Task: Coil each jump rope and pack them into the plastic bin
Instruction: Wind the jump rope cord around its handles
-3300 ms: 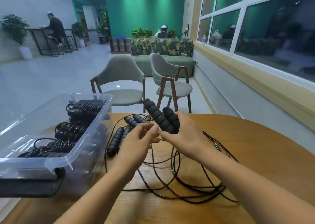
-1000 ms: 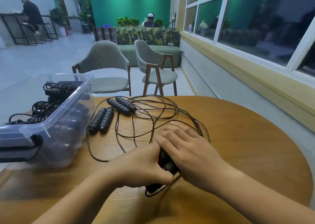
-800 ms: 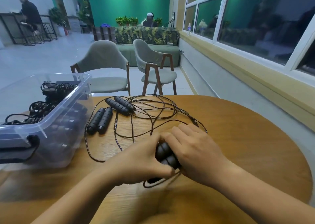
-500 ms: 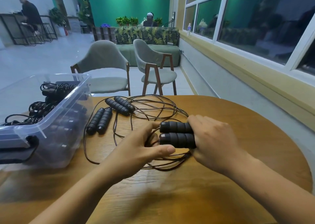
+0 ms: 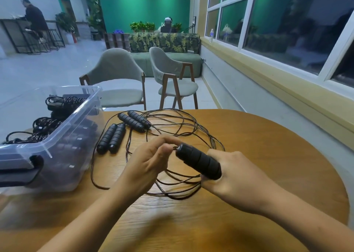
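My right hand (image 5: pixel 235 177) grips the black foam handles (image 5: pixel 197 160) of a jump rope, lifted a little above the table and pointing left. My left hand (image 5: pixel 147 165) pinches the thin black cord right at the handles' tip. The cord's loops (image 5: pixel 180 190) lie on the wood under both hands. Two more pairs of black handles (image 5: pixel 113 137) (image 5: pixel 135 120) lie further back with their cords tangled around them. The clear plastic bin (image 5: pixel 63 136) stands at the left with several coiled ropes (image 5: pixel 47 121) inside.
The round wooden table (image 5: pixel 268 156) carries everything; its far and right edges are near. Two grey chairs (image 5: pixel 118 79) stand behind it, then a green sofa (image 5: pixel 172 60). A window wall runs along the right. Two people are far off in the room.
My right hand has lifted the handle pair off the table and tilted it. My left hand moved from the cord loops to pinch the cord at the handles' tip.
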{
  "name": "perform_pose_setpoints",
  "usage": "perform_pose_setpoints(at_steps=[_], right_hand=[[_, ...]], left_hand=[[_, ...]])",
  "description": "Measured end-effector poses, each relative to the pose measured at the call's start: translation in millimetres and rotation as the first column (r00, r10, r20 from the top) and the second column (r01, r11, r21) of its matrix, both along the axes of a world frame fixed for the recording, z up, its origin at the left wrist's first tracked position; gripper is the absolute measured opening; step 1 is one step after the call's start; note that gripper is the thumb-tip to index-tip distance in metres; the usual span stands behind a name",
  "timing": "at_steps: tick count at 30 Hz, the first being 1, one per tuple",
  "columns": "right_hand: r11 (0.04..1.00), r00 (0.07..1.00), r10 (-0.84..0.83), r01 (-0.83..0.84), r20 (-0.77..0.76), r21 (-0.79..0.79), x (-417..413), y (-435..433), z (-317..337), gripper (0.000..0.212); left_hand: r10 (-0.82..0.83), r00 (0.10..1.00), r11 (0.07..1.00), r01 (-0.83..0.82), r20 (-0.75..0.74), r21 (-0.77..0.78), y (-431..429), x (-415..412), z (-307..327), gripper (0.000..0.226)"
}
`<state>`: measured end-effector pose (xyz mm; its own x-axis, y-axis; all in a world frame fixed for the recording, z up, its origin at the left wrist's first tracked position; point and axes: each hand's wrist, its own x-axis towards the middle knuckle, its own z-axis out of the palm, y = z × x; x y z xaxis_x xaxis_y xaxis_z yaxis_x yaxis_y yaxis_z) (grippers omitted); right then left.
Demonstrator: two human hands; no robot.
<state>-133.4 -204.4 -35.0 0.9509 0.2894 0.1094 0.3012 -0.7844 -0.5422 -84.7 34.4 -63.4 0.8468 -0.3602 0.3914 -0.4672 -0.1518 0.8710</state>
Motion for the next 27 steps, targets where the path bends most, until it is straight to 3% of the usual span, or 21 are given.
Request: perform_pose_setpoints(at_steps=[3,6,9,14,17,20,23,27], right_hand=[[0.968,0.972,0.084,-0.028,-0.218,0.249,-2.5,8.3,1.0,0.036],[0.828,0.867,0.181,0.121,-0.464,0.548,-2.5,12.6,3.0,0.033],[0.714,0.841,0.261,0.161,-0.473,0.681,-3.7,19.3,5.2,0.018],[0.673,0.859,0.211,0.218,-0.466,0.707,-1.9,23.2,3.4,0.021],[0.749,0.9,0.081,0.228,-0.428,0.622,5.5,19.8,-0.9,0.01],[0.884,0.963,-0.102,0.203,-0.252,0.42,14.3,16.6,-6.1,0.02],[0.948,0.977,-0.161,0.192,-0.136,0.254,18.6,16.1,-6.3,0.014],[0.978,0.972,-0.209,0.206,-0.111,-0.046,20.7,22.4,-12.0,0.012]], left_hand=[[0.019,1.0,0.993,-0.021,-0.013,-0.116,-8.2,-3.0,-4.2,0.054],[0.066,0.998,0.988,-0.068,-0.019,-0.142,-20.2,-10.7,-10.1,0.049],[0.14,0.99,0.989,-0.14,0.0,-0.054,-34.3,-22.2,-18.0,0.039],[0.178,0.984,0.961,-0.177,0.013,0.214,-51.4,-41.6,-21.5,0.016],[0.18,0.983,0.901,-0.181,0.038,0.395,-52.2,-46.7,-20.5,0.008],[0.158,0.986,0.832,-0.161,0.051,0.531,-52.4,-54.0,-14.1,0.008],[0.177,0.98,0.69,-0.193,0.096,0.697,-50.6,-58.2,-7.2,0.006],[0.108,0.977,0.455,-0.214,0.185,0.865,-52.2,-63.8,4.9,0.02]])
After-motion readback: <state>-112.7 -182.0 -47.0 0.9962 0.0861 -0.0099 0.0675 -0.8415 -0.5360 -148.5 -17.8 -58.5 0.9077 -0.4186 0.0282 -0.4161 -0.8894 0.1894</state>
